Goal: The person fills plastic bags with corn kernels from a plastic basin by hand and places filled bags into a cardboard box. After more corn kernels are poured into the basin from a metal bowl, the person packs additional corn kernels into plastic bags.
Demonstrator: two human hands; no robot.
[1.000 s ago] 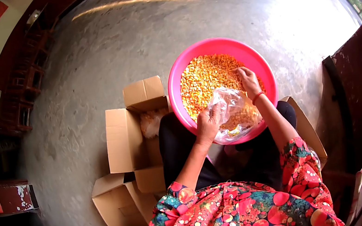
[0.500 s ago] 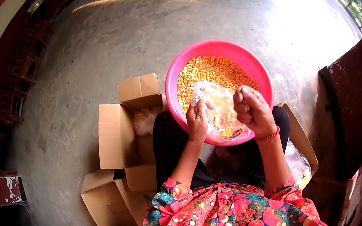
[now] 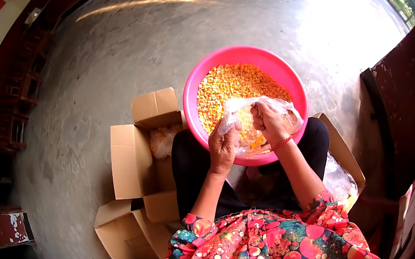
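Seen from above, a pink basin of orange-yellow corn kernels sits in front of a seated person in a flowered shirt. Clock positions are read around the basin's middle.

A clear plastic bag lies over the basin's near part, roughly from 4 to 7 o'clock, with yellow showing through it. The left hand, at 7 o'clock, pinches the bag's edge between thumb and fingers. The right hand, toward 5 o'clock, is at the bag's mouth with its fingers curled inward; whether they grip plastic or kernels, I cannot tell. A red bracelet circles that wrist.

Between 8 and 9 o'clock, an open cardboard box has a filled plastic bag in it. A second open box lies between 7 and 8 o'clock. At 4 o'clock, beside the person's dark-clothed leg, another cardboard piece stands near some clear plastic.
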